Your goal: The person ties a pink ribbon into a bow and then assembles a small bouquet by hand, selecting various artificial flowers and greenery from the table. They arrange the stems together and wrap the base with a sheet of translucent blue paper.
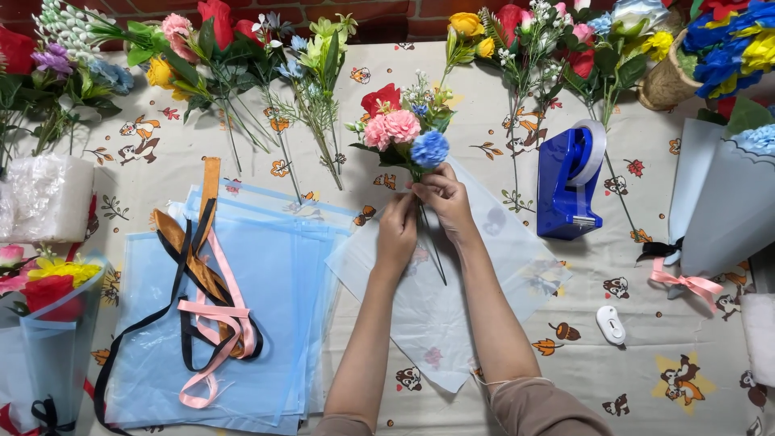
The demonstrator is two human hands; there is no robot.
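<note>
Between the two hands, head view: a small posy of artificial flowers, red, pink and blue heads, is being gathered at the stems. Left hand is closing around the stems from below; right hand is pinching them just under the blooms. Both are grasping, neither released. Stems are trailing down past the wrists over a clear wrapping sheet lying under the forearms.

Judging the step: bunching and straightening the flowers before wrapping. Laying the posy onto the sheet would call for keeping the stems tight together with one hand.

Left of the left hand, a stack of pale blue sheets is carrying black, pink and brown ribbons. Right of the right hand, a blue tape dispenser is standing, a small white cutter nearer the elbow.

Containers: far left, a clear wrap cone is holding red, yellow and pink flowers; far right, a woven basket is holding blue and yellow blooms. Loose flower stems are lying beyond the hands.
</note>
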